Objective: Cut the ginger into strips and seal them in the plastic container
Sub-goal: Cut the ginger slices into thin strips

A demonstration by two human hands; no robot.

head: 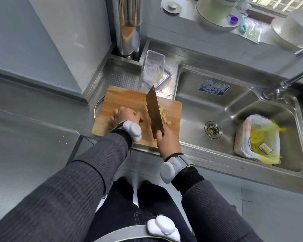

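Observation:
A wooden cutting board (122,100) lies on the steel counter left of the sink. My right hand (166,142) grips the handle of a cleaver (154,112), whose blade stands on edge over the board. Pale yellow ginger strips (163,112) lie just right of the blade. My left hand (124,117) rests on the board left of the blade with its fingers curled, holding a small ginger piece (141,118) that is mostly hidden. A clear plastic container (153,66) stands open behind the board, resting on its blue-rimmed lid (165,79).
The steel sink (234,102) lies to the right, with a drain strainer (213,129) and a bag of yellow scraps (257,138). A faucet (287,82) reaches over it. Bowls sit on the back ledge. A metal pipe (129,25) rises behind the counter.

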